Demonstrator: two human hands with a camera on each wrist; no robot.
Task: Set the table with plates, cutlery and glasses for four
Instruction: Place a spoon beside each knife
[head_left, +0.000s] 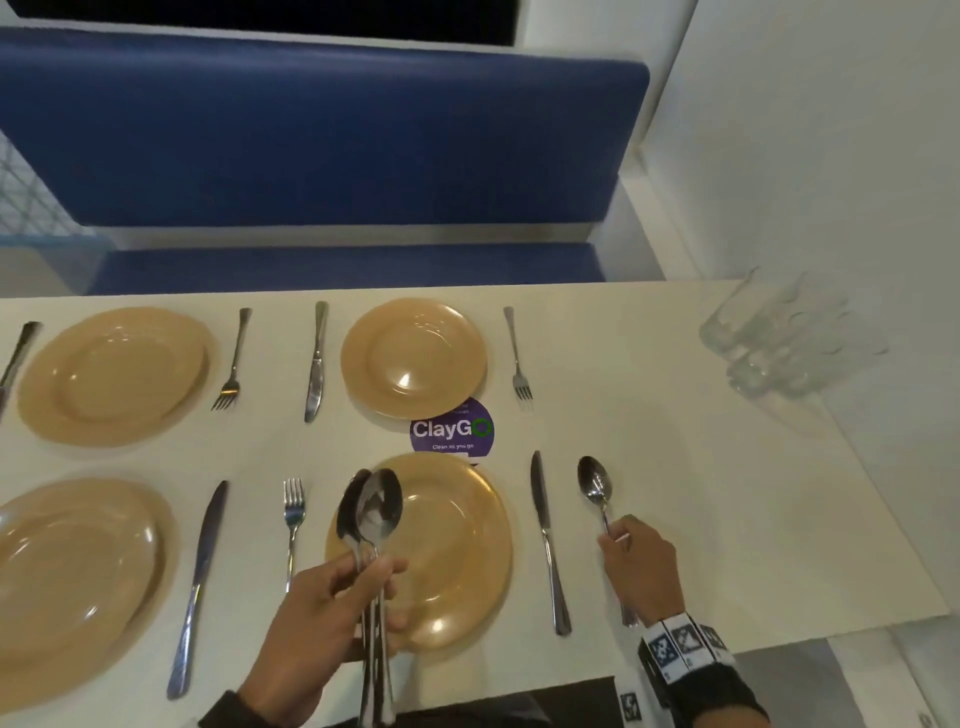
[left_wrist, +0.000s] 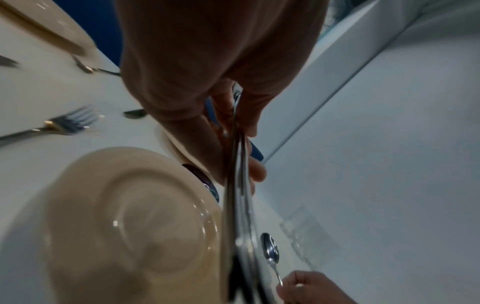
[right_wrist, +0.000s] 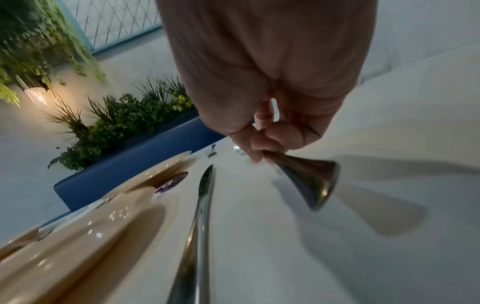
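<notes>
On the cream white table (head_left: 675, 415) four round tan plates are laid out, two on the far side and two on the near side. The near right tan plate (head_left: 457, 545) lies directly in front of the person. A silver fork (head_left: 292, 525) lies to its left and a silver table knife (head_left: 546, 540) lies to its right, with the blade pointing away from the person.

The right hand (head_left: 641, 571) pinches the handle of a single silver spoon (head_left: 597, 486) between the thumb and the curled fingers. This spoon lies just beside the knife, on its right side, with the bowl pointing away; from the pictures one cannot tell for sure if the bowl already touches the table. In the right wrist view the wide end of the handle (right_wrist: 311, 181) comes out below the fingers.

The left hand (head_left: 332, 618) is closed around a bundle of silver spoons (head_left: 371, 512), which it holds upright above the left rim of the near right plate. The exact number of spoons is not clear.

Each far plate also has a knife and a fork beside it. A group of clear drinking glasses (head_left: 779, 343) stands at the far right corner of the table, blurred. A round purple sticker (head_left: 452, 428) with the word ClayGo sits between the two right plates.
</notes>
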